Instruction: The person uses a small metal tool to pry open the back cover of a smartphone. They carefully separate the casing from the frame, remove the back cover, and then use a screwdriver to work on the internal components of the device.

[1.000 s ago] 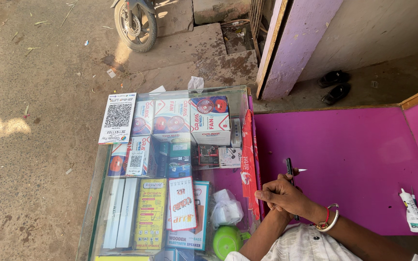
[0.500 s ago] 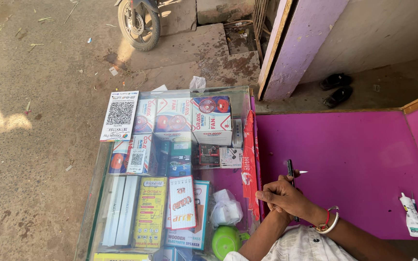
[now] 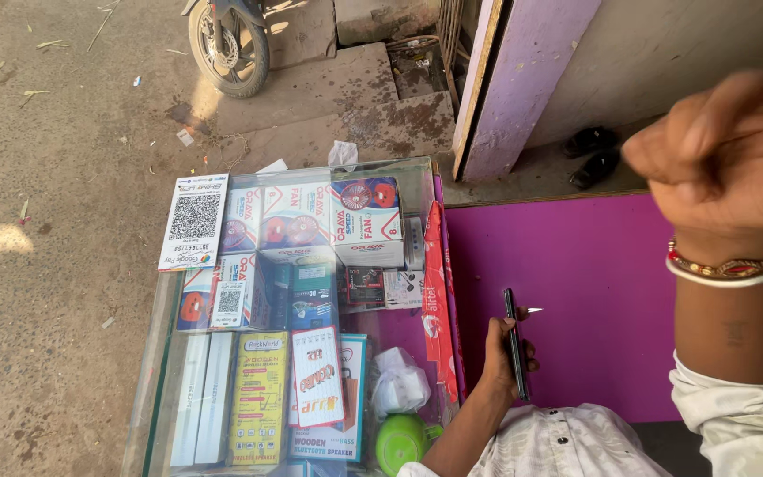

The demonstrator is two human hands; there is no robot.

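Left hand: The left hand [image 3: 503,358], low and right of centre in the frame, was closed round the lower part of a slim dark phone [image 3: 514,340], fingers wrapped on one side and the thumb on the other.
Phone: It stood nearly upright, edge-on to the camera, above the magenta counter top [image 3: 593,283]; its screen could not be seen. A small bright glint showed just right of its upper end.
Right hand: The right hand [image 3: 721,150] was raised close to the camera at the upper right of the frame, blurred, fingers curled loosely inward; it appeared to hold nothing, though the palm side was hidden.
Wrist: A red-and-gold bangle and a white one [image 3: 728,267] circled the right wrist; a pale shirt sleeve [image 3: 735,424] filled the lower right corner.
Handling note: Judged from the grip, the phone would sit more securely with the fingers spread along its long edges and held low over the counter, the free hand brought down to steady it.
Display case: Left of the counter stood a glass display case [image 3: 156,353] packed with boxed fans, small packets and a green round object [image 3: 399,442] near the bottom edge.
Code card: A white card with a square scan code [image 3: 193,221] lay on the case's upper left corner.
Surroundings: Bare ground filled the left of the frame; a motorcycle wheel [image 3: 227,44] stood at the top, and a pair of dark sandals [image 3: 593,155] lay beside a mauve door frame [image 3: 509,88].
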